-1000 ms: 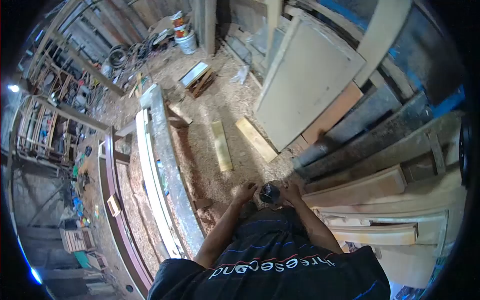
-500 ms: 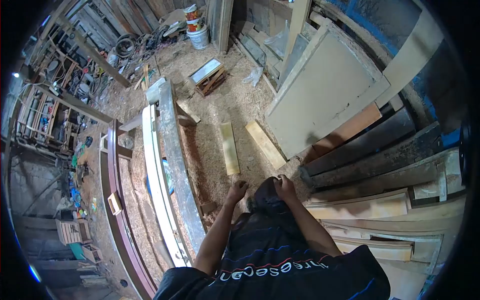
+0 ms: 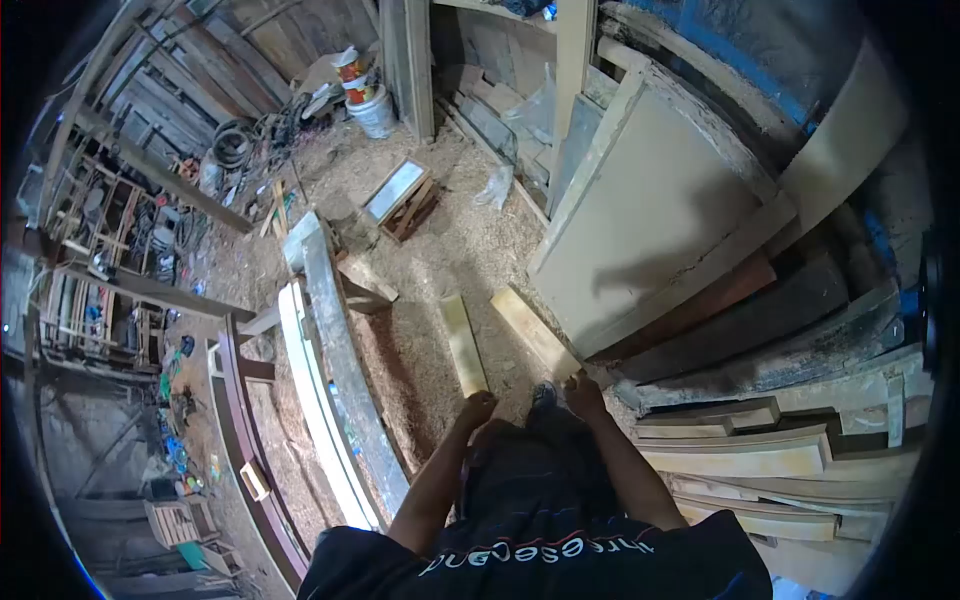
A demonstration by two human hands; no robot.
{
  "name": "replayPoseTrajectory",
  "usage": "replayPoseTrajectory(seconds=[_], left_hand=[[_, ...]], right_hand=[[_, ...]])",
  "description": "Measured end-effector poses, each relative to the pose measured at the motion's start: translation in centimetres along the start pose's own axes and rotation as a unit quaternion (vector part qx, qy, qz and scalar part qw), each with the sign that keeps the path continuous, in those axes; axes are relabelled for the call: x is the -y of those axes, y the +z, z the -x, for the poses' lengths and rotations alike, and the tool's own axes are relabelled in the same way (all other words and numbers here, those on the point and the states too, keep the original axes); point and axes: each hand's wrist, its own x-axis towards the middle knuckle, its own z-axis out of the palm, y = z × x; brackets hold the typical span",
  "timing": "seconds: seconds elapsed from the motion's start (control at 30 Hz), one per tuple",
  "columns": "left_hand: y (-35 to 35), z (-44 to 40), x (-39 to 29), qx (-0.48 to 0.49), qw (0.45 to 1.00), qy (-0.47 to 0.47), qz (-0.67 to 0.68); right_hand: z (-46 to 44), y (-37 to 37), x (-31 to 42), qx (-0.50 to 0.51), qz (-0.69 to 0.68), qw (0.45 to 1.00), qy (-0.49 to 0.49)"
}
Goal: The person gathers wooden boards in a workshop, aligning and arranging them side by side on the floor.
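My left hand (image 3: 479, 408) is closed beside the near end of a narrow pale plank (image 3: 462, 340) on the floor. My right hand (image 3: 583, 396), also closed, overlaps the near end of a wider yellowish board (image 3: 533, 330) in the picture. Whether either hand touches the wood is unclear, and anything between the fingers is too small to make out. Between the hands a shoe (image 3: 543, 396) shows below my dark trousers.
A grey-stained bench (image 3: 335, 320) and white lengths (image 3: 308, 370) run along the left. At right, a large panel (image 3: 650, 210) leans near stacked timber (image 3: 740, 455). A small glass-topped wooden frame (image 3: 397, 190) and white bucket (image 3: 372, 112) stand ahead.
The view has shifted, and the floor boards now appear lower, close to my hands. My hands have moved farther apart since the oldest frame. The raised dark-clad knee has lowered, and a shoe shows.
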Motion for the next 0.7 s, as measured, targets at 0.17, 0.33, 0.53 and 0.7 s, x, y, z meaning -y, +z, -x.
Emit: replayPoseTrajectory(seconds=[0.17, 0.33, 0.53, 0.7], left_hand=[[0.5, -4.0, -0.3, -0.006, 0.997, 0.043, 0.068], [5.8, -13.2, 4.6, 0.088, 0.995, 0.036, -0.042], [14.2, -33.3, 12.1, 0.207, 0.846, 0.13, -0.473], [20.0, -48.2, 16.9, 0.044, 0.786, 0.252, -0.562]], right_hand=[[-3.0, 2.3, -1.3, -0.025, -0.007, 0.999, -0.026], [-8.6, 9.8, -6.0, -0.068, -0.005, 0.996, -0.058], [-21.7, 23.8, -14.8, 0.011, 0.086, 0.995, 0.052], [-32.1, 33.1, -21.4, -0.002, 0.202, 0.979, 0.033]])
